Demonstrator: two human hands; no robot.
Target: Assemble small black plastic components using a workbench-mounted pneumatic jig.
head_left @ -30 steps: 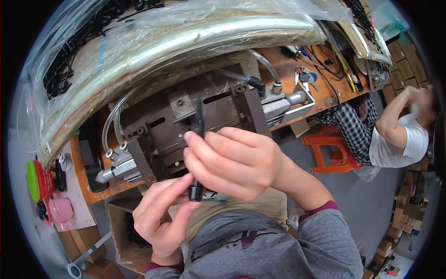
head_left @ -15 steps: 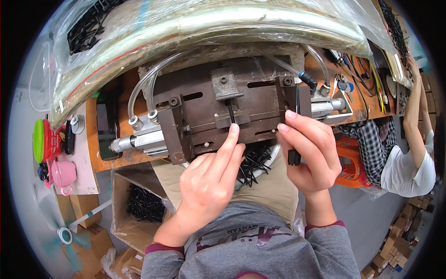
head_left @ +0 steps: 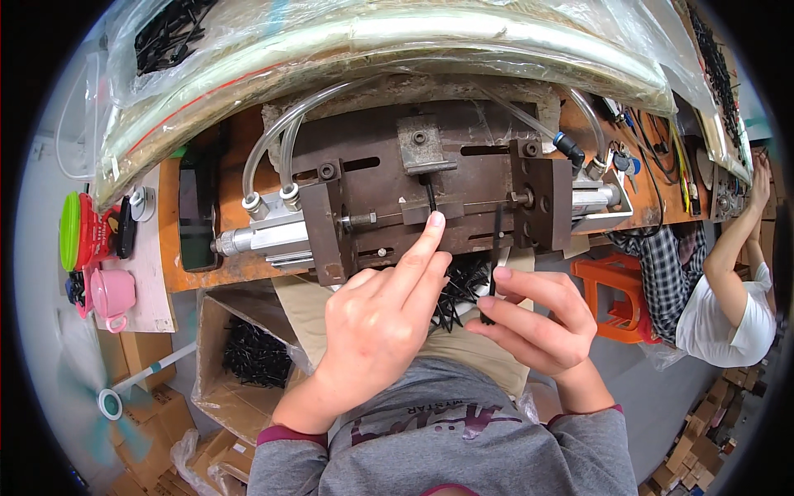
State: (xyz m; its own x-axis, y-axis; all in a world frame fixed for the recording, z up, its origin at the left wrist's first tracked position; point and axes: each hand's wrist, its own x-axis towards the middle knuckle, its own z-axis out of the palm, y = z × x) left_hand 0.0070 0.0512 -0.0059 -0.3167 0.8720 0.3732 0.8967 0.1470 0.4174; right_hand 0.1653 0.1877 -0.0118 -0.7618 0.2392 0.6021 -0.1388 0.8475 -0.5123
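Note:
My left hand (head_left: 376,322) stretches its index finger to the near end of a thin black plastic piece (head_left: 430,192), which sits in the middle of a brown metal fixture (head_left: 331,248). The other fingers are partly bent and hold nothing. In a pinch between thumb and fingers, my right hand (head_left: 542,318) has a slim black plastic stick (head_left: 497,248), roughly upright, its thicker lower end near the fingertips. From the fixture's two sides, a left metal rod (head_left: 361,220) and a right metal rod (head_left: 521,198) point inward toward the middle.
Air cylinders (head_left: 269,240) with clear hoses flank the fixture. Black pieces (head_left: 463,289) lie on my lap, more in a cardboard box (head_left: 240,388) at lower left. A pink cup (head_left: 112,293) stands at left. Another person (head_left: 724,306) sits at right, beside an orange stool (head_left: 616,289).
Both metal rods now reach further inward from the fixture's sides. My right hand has moved a little nearer to me and left with the black stick. My left fingertip stays at the clamped piece.

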